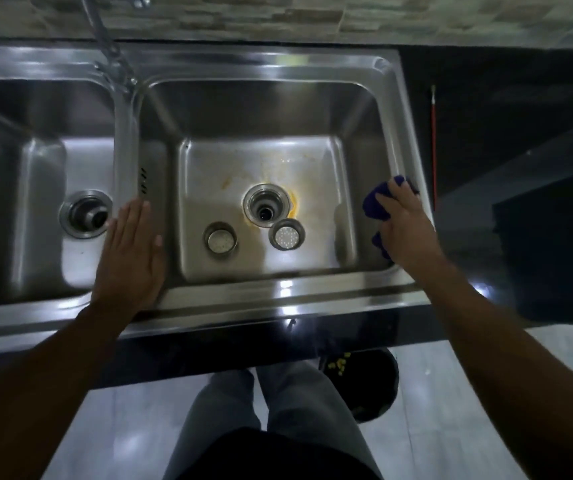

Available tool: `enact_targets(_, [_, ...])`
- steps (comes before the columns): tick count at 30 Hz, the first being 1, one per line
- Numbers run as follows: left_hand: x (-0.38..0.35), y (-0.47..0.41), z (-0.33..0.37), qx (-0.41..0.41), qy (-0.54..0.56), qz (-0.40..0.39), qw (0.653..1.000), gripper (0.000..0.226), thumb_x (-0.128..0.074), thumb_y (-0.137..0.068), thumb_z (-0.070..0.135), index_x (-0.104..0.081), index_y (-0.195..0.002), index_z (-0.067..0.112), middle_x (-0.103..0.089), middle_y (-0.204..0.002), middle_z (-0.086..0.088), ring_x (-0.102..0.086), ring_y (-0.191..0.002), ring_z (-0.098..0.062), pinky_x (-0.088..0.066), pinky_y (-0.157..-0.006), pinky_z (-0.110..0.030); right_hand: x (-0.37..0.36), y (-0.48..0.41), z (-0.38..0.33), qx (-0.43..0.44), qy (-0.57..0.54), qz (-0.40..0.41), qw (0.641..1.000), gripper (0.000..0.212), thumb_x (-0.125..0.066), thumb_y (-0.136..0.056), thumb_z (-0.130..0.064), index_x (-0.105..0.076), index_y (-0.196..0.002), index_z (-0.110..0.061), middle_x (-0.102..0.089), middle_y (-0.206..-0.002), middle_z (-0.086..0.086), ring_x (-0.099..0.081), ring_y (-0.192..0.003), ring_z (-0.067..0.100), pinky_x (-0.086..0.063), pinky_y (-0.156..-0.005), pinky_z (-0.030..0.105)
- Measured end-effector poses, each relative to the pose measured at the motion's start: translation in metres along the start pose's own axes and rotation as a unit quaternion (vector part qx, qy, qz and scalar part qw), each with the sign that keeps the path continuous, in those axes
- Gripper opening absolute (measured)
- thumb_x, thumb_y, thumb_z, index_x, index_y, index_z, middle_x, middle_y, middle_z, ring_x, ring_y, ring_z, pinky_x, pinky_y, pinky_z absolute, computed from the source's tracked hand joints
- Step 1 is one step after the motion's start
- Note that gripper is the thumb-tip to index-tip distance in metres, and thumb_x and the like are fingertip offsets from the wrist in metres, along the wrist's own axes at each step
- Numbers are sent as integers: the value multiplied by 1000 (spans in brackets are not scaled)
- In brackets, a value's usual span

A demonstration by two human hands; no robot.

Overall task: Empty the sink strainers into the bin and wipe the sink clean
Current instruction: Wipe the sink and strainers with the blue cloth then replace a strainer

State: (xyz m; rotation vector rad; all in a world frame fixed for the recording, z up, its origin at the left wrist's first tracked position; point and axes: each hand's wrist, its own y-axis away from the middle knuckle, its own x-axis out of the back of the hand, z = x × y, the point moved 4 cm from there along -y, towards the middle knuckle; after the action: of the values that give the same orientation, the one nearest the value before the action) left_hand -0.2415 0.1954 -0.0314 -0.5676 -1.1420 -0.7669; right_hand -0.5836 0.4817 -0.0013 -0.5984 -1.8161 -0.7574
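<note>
Steel sink [312, 289] fills our view, 2 strainers [220, 238] in its right basin. Our left hand [132, 251] lies flat on the divider, fingers straight; our right hand [404, 230] presses a blue cloth [376, 204] against the basin wall, fingers curled over it.

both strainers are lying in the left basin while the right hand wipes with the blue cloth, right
No. The head view shows both strainers in the right basin, near its open drain. The right hand does hold the blue cloth.
</note>
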Motion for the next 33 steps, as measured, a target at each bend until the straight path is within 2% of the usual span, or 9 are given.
enact_targets(3, [4, 12, -16, 10, -14, -3, 1000, 61, -23, -103, 29, -23, -157, 1, -20, -165, -19, -14, -156, -32, -11, -127, -51, 2, 49, 14, -21, -72, -3, 997, 50, -56, -88, 7, -60, -136, -5, -41, -157, 10, -31, -149, 25, -20, -125, 33])
enact_targets(8, [8, 22, -29, 11, -9, -27, 1000, 62, -18, -104, 29, -23, -155, -4, -21, -164, -25, -15, -154, -36, -13, -127, -50, -4, 88, -7, -28, -83, -25, 996, 48, -59, -85, 5, -65, -131, -9, -55, -146, 9, -48, -139, 27, -29, -120, 32])
enact_targets(10, [8, 23, -28, 12, 15, -37, 999, 61, -21, -103, 25, -21, -155, -7, -19, -164, -26, -14, -155, -36, -15, -126, -51, -15, 91, -50, -7, -99, -26, 995, 44, -56, -86, -5, -66, -129, -10, -61, -139, 11, -56, -129, 29, -35, -116, 30])
enact_targets(12, [10, 25, -26, 5, 37, -34, 999, 59, -25, -103, 19, -21, -153, -11, -18, -163, -28, -14, -154, -38, -18, -126, -53, -36, 92, -113, 50, -126, -42, 990, 48, -53, -82, -14, -67, -127, -9, -65, -130, 13, -61, -117, 30, -43, -111, 34])
enact_targets(16, [12, 27, -27, 38, 100, -43, 993, 58, -31, -103, 7, -14, -158, -3, -9, -168, -18, -7, -157, -28, -15, -128, -43, -85, 88, -244, 162, -140, -52, 975, 39, -60, -83, -14, -69, -121, -8, -69, -116, 13, -64, -101, 32, -51, -93, 40])
enact_targets(20, [18, 28, -30, 63, 147, -67, 985, 77, -42, -94, -10, -6, -160, 4, -2, -169, -9, -2, -157, -20, -9, -127, -32, -108, 74, -314, 160, -113, -77, 978, 33, -56, -88, -21, -68, -115, -7, -66, -106, 14, -64, -92, 33, -52, -79, 38])
enact_targets(25, [21, 28, -30, 61, 160, -63, 983, 77, -44, -92, -12, -9, -159, 3, -5, -169, -9, -3, -157, -20, -5, -126, -28, -97, 83, -285, 129, -117, -53, 983, 30, -56, -88, -24, -69, -113, -14, -68, -105, 11, -65, -91, 32, -52, -80, 37])
enact_targets(29, [24, 17, -32, 28, 116, -31, 992, 64, -39, -94, -4, -22, -156, -3, -18, -166, -18, -15, -155, -30, -12, -128, -40, -69, 77, -207, 63, -62, -48, 995, 25, -59, -88, -29, -72, -107, -19, -71, -100, 10, -67, -88, 31, -55, -79, 37])
enact_targets(33, [28, -4, -38, 53, 131, -21, 990, 63, -39, -98, -4, -22, -158, 3, -17, -167, -13, -13, -156, -25, -13, -128, -40, -48, 63, -147, -6, -24, -57, 998, 28, -56, -85, -33, -75, -98, -16, -74, -90, 12, -67, -82, 33, -57, -80, 37])
